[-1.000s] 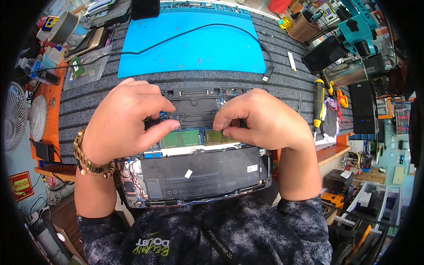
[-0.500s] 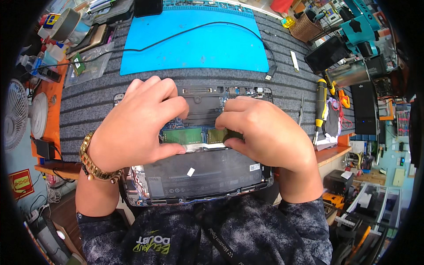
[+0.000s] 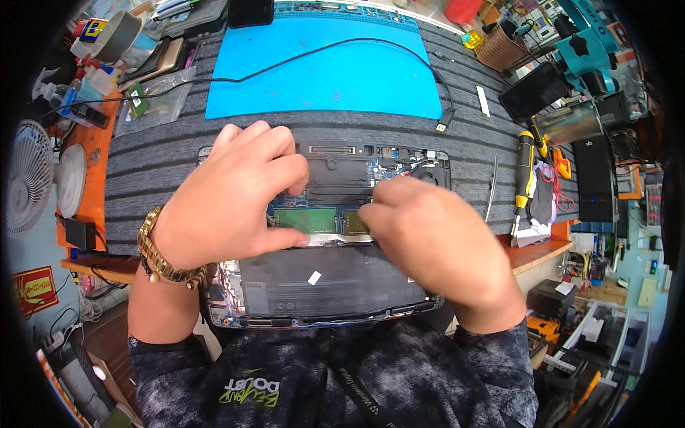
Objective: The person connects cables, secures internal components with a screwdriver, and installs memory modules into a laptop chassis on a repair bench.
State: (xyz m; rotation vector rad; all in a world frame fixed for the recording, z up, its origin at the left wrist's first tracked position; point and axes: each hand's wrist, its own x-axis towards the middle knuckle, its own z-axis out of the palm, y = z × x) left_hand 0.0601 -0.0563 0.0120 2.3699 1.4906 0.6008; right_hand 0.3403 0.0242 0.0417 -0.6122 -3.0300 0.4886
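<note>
An opened laptop (image 3: pixel 328 285) lies underside up, showing a black battery, blue circuit board and two green modules side by side. My left hand (image 3: pixel 235 200) is over its left half, fingers bent and thumb stretched apart, the thumb tip at the lower edge of the left green module (image 3: pixel 308 221). My right hand (image 3: pixel 435 250), smeared by motion, has its fingertips closed together at the right module (image 3: pixel 351 221); what they grip, if anything, is hidden. A gold watch (image 3: pixel 157 253) is on my left wrist.
Behind the laptop lie a blue mat (image 3: pixel 321 78) and a cable across it. Yellow-handled screwdrivers (image 3: pixel 526 160), a thin metal tool (image 3: pixel 491 185), teal equipment (image 3: pixel 578 53) and a wicker basket (image 3: pixel 499 50) are at the right. A bagged green board (image 3: pixel 135 100) and a white fan (image 3: pixel 32 171) are left.
My left hand has risen and shifted slightly right, its thumb moving down off the board's middle. My right fingers have drawn closer together, and that hand has moved lower. The laptop appears slightly further right.
</note>
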